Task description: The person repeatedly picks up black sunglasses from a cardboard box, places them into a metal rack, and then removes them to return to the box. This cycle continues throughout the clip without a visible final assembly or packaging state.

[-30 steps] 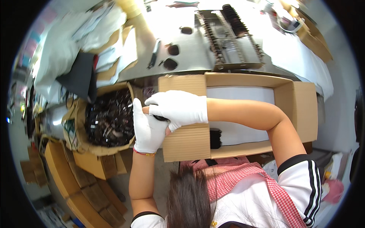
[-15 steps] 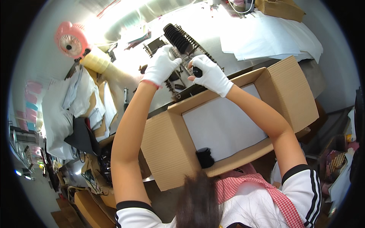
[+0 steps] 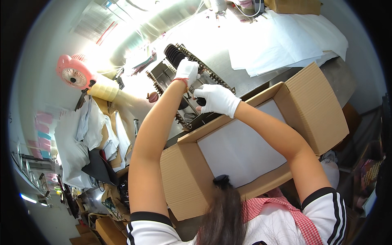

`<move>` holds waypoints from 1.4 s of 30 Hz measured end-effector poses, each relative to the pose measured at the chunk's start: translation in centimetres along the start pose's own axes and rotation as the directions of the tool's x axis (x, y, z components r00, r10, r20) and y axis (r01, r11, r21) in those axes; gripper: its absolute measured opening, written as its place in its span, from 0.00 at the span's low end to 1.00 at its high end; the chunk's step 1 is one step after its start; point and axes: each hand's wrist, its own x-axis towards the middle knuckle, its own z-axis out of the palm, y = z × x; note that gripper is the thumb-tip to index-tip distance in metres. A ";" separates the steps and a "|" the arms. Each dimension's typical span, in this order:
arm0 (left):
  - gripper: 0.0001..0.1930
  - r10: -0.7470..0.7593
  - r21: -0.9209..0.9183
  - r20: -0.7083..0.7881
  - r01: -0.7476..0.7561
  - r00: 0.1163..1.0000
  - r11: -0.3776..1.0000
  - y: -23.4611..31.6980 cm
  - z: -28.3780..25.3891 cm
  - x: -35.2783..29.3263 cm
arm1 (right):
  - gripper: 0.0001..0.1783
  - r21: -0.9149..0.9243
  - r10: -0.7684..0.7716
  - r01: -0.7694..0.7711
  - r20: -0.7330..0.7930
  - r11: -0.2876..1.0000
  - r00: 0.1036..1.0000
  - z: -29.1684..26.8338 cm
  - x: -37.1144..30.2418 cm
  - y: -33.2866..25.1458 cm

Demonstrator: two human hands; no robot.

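Note:
My left hand, in a white glove, reaches over a metal rack with toothed rails. Its fingers are curled beside a row of upright black discs at the rack's far end; what lies between them is hidden. Nearer to me, my right hand, gloved too with bare fingertips, pinches a small round black piece above the near part of the rack. Right in front of the rack stands an open cardboard box, with a white sheet and a black item inside, the latter partly behind hair.
White paper sheets lie on the metal table at the far right. A pink fan and a yellow roll stand at the left, above stacked papers and bags. A reddish-brown round object is left of the rack.
My left hand has moved from the rack's middle to the disc row, where fewer discs show. My right hand has shifted slightly, still with the black piece. The whole view has tilted a little.

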 end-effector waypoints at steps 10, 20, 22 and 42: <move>0.14 -0.040 0.635 -0.188 0.153 0.981 0.757 3.3 -3.2 -5.4 | 0.29 0.196 0.170 -0.102 -0.371 0.975 0.913 1.7 1.5 -0.6; 0.12 -0.080 0.235 -0.033 0.085 0.996 0.968 2.4 -3.8 -8.5 | 0.39 0.280 0.173 -0.054 -0.421 0.959 0.890 1.5 2.1 -1.1; 0.16 0.087 0.159 0.088 -0.100 0.992 0.982 2.2 -4.1 -10.6 | 0.45 0.303 0.168 -0.033 -0.432 0.952 0.886 1.5 2.4 -1.9; 0.37 -0.014 0.302 -0.275 0.101 0.961 0.948 -5.6 -7.3 1.5 | 0.24 0.326 0.142 -0.097 -0.120 0.941 0.982 1.5 3.7 -1.0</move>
